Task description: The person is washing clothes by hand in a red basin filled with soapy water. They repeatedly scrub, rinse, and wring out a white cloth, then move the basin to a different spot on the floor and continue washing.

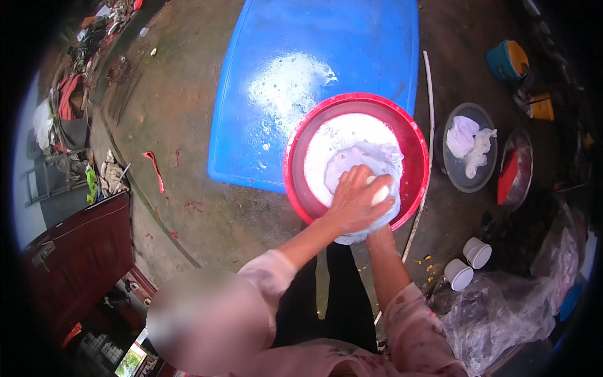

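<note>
A red basin with white suds stands at the near right corner of a blue table. Bunched over its near rim is a pale bluish-white wet cloth. My left hand lies on top of the cloth, its fingers curled round a white rounded bar that looks like soap. From the lower right my right hand reaches under the cloth at the near rim. Only its wrist side shows; the fingers are hidden by the fabric.
The blue table is wet with foam. To the right, a grey basin holds white cloths, beside a metal bowl with something red. A white pole, two white tubs and plastic sheeting lie nearby.
</note>
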`<control>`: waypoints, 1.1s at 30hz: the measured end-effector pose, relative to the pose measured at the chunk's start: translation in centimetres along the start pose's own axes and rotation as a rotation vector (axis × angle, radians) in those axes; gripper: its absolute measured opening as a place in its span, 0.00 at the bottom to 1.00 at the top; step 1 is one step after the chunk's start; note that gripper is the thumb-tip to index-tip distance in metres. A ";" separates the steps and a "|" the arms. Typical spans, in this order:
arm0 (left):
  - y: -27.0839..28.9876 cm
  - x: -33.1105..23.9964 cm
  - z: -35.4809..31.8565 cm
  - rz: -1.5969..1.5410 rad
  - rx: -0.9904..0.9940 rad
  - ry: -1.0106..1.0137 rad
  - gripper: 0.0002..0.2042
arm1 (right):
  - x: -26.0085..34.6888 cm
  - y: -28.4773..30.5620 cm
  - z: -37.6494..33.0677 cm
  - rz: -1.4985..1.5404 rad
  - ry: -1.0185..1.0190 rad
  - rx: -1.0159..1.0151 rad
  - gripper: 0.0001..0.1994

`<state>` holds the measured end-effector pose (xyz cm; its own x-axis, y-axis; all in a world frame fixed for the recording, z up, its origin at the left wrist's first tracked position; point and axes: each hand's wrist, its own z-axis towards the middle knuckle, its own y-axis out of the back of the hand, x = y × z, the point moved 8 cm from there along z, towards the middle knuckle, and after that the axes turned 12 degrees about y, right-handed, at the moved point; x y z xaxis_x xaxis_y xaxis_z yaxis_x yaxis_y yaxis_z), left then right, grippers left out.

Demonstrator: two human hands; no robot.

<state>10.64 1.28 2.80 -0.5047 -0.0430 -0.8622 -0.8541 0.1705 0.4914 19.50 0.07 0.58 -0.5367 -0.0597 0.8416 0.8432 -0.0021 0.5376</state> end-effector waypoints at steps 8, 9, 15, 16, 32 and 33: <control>-3.8 -1.9 -2.2 0.166 -0.108 -0.084 0.14 | 3.2 2.7 1.0 -0.220 0.161 0.029 0.22; -4.0 -2.8 -2.4 0.057 -0.012 -0.122 0.15 | 3.6 3.2 1.1 -0.259 0.175 0.031 0.22; -2.9 0.4 1.6 0.243 -0.154 0.008 0.16 | -0.2 1.1 -1.3 -0.727 0.089 0.026 0.20; -3.6 -1.2 0.2 0.243 -0.144 -0.045 0.17 | -1.1 0.3 -2.0 -0.820 0.061 -0.075 0.20; -1.4 3.0 1.9 0.321 -0.348 0.269 0.20 | 2.7 2.1 -0.2 -0.166 0.151 0.078 0.22; -2.9 0.8 1.8 0.258 -0.247 0.077 0.20 | 2.5 3.2 0.2 -0.200 0.146 0.069 0.22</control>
<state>12.92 2.52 0.53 -0.7075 -0.1054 -0.6988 -0.6972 -0.0570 0.7146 20.86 0.15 4.44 -0.6787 -0.2086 0.7042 0.7137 0.0389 0.6994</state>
